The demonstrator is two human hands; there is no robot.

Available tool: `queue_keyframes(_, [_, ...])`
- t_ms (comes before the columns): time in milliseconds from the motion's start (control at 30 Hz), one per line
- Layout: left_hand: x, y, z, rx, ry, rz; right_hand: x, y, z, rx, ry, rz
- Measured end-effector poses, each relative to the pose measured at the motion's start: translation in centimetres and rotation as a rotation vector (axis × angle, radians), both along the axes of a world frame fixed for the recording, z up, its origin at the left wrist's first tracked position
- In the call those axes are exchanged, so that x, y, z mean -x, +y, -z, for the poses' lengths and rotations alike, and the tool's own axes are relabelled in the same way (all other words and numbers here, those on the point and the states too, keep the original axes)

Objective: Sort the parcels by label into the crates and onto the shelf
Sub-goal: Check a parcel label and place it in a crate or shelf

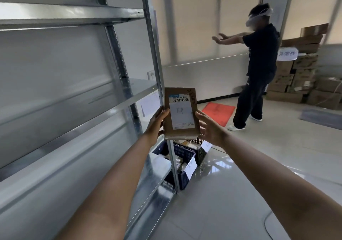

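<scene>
Parcel (181, 112) pinched edgewise between my left hand (157, 123) and right hand (210, 128); loose side grip could drop it into wrong crate (182, 165) below

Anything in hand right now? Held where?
A cardboard parcel, label facing the camera. Left hand grips its left edge; right hand holds the right edge.
</scene>
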State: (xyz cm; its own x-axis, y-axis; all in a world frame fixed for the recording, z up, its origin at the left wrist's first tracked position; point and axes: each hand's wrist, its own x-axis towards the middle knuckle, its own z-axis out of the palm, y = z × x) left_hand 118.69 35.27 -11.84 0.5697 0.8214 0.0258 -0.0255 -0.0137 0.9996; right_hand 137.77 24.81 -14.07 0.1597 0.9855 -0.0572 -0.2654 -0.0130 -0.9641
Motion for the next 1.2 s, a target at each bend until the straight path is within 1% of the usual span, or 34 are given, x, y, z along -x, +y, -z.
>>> queue_keyframes(133, [-5.3, 2.5, 0.3, -0.008, -0.022, 0.078, -4.6, 1.4, 0.0, -0.013, -0.018, 0.082])
queue_keyframes(300, [-13.1, 6.7, 0.1, -0.01, -0.031, 0.214, -11.3, 3.1, -1.6, -0.004, -0.063, 0.176])
queue_keyframes(500, [-19.5, 14.2, -1.4, -0.014, -0.079, 0.326, -16.5, 8.8, -3.7, 0.003, -0.049, 0.271])
queue_keyframes(800, [-26.6, 26.5, -2.2, -0.021, -0.047, 0.34, -22.2, 19.4, -4.1, -0.03, -0.05, 0.297])
queue_keyframes(1067, [-30.4, 32.0, -0.8, 0.024, -0.052, 0.307, -27.2, 26.2, -2.5, -0.026, -0.025, 0.227])
queue_keyframes(1200, [-32.1, 33.8, -0.8, 0.026, -0.051, 0.235, -30.0, 29.5, -1.9, -0.027, -0.009, 0.172])
